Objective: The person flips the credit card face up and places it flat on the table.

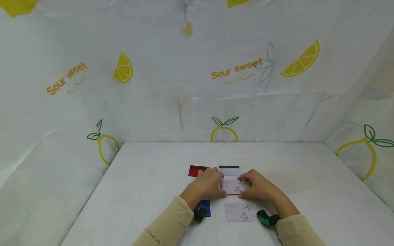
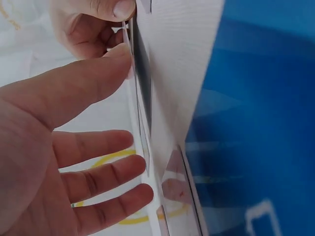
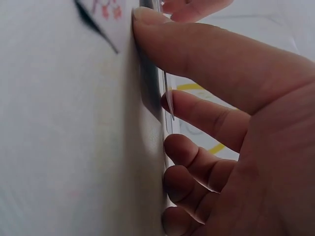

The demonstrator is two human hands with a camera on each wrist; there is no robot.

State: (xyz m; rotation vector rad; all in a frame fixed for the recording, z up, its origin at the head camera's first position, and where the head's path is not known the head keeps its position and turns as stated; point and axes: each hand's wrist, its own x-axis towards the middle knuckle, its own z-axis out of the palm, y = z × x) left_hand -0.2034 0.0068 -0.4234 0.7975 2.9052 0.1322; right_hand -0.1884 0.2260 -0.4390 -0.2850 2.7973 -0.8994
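A pale pink card (image 1: 233, 187) with a flower print lies between the two hands in the head view, a dark line along its near and left edges. My left hand (image 1: 207, 184) holds its left side, thumb at the near corner and fingers toward the far one. At its right side my right hand (image 1: 258, 185) grips the card between thumb and index finger. In the left wrist view, the left thumb (image 2: 118, 61) touches the thin card edge and three other fingers stretch out. The right wrist view shows the right thumb (image 3: 152, 29) against the edge, the lower fingers loosely bent.
Beyond the hands lie a red card (image 1: 194, 171) with a dark stripe, partly covered by the left hand, and a white card (image 1: 230, 170) with a black stripe. Nearer are a blue VIP card (image 1: 207, 205) and another pale pink VIP card (image 1: 239, 212). All lie on the white table (image 1: 138, 191).
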